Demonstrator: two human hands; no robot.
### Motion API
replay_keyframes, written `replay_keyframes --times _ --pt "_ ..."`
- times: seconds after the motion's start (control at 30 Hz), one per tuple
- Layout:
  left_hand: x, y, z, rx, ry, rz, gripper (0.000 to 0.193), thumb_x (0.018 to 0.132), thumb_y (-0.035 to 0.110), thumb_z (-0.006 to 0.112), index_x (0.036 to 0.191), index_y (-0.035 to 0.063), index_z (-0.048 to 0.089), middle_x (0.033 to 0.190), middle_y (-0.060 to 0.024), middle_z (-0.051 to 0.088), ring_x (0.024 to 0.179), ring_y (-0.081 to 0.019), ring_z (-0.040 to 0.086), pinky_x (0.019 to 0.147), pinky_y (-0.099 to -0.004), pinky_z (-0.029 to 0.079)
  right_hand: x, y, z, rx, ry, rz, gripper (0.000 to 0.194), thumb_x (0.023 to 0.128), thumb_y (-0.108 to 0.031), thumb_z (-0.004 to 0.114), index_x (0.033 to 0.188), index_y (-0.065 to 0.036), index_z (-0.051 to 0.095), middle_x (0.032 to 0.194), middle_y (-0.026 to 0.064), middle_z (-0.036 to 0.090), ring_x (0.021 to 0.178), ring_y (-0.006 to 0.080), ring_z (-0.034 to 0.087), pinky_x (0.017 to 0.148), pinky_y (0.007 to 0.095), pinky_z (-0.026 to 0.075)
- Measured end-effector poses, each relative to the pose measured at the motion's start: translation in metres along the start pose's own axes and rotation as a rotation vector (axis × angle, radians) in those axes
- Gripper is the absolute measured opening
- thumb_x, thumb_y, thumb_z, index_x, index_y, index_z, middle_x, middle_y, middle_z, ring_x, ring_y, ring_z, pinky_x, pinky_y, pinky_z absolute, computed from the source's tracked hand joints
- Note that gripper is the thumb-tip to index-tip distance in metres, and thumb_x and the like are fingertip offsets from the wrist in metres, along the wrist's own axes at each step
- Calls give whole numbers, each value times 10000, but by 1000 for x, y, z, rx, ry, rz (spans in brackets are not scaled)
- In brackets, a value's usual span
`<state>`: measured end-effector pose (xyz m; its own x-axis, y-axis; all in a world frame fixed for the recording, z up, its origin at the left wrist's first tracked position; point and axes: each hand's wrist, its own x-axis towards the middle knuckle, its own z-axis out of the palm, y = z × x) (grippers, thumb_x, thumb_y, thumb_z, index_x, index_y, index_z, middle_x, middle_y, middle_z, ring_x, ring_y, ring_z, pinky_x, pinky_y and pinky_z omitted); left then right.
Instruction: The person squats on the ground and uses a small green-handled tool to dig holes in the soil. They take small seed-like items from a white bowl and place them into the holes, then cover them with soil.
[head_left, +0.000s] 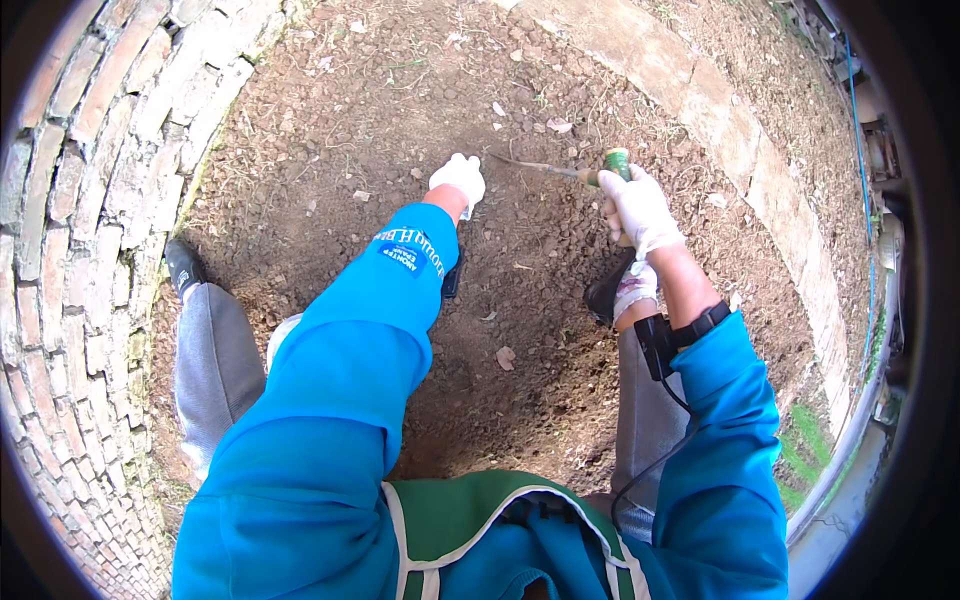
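My right hand (637, 206), in a white glove, grips a hand digging tool with a green handle (617, 161). Its thin metal blade (536, 166) points left, the tip at or just above loose brown soil (517, 247). Left of that tip, my left hand (459, 184), also white-gloved, is low over the ground with fingers curled. Whether anything is between those fingers is hidden. A dark device, partly covered by the blue sleeve (405, 262), shows beside the left forearm. On my right wrist is a black strapped device (656, 345) with a cable.
A brick wall or brick paving (90, 225) borders the soil at left. A pale concrete strip (720, 112) curves along the right, with a blue line (859, 150) beyond it. My black shoes (184, 266) stand on either side; dry leaves (505, 358) lie about.
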<state>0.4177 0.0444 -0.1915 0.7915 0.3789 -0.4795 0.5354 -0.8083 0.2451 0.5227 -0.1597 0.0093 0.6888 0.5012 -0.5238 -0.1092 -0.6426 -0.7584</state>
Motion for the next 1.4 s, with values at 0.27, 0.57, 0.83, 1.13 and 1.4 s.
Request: replay_keyframes --times 0.27,0.57,0.83,1.13,1.4 --pt "-111 -57 -44 -32 -1 123 437 849 365 427 1202 119 500 1182 -152 521 1101 -317 478 949 -379 372 -23 -2 18 -139 39 -38 242 791 -261 563 856 -36 502 588 61 518 422 157 501 407 309 407" --pt "-278 -139 -91 -456 -11 -97 298 849 204 565 1128 101 567 944 -27 606 752 -101 538 695 -247 461 -6 23 52 -447 173 -222 422 754 -344 534 990 6 537 982 252 578 976 394 529 856 404 408" --pt "-403 -164 -88 -622 62 -160 349 877 177 535 1205 64 502 1024 -29 594 847 -83 511 768 -231 432 -71 -20 49 -192 -37 -103 195 796 -246 562 874 -75 511 591 19 470 428 115 445 352 287 357" --pt "-362 -205 36 -421 -107 -557 653 783 346 578 1272 -39 377 1248 -218 467 1155 -312 463 941 -326 373 -190 -66 79 -380 -224 -164 202 857 -256 540 981 -99 510 558 -36 440 381 56 395 331 218 315" --pt "-369 -221 96 -532 -55 -535 312 706 177 592 995 72 644 986 -155 630 942 -285 601 798 -365 463 -200 -31 100 -268 -264 -168 228 829 -260 595 935 -79 507 557 -18 455 355 68 397 314 223 307"
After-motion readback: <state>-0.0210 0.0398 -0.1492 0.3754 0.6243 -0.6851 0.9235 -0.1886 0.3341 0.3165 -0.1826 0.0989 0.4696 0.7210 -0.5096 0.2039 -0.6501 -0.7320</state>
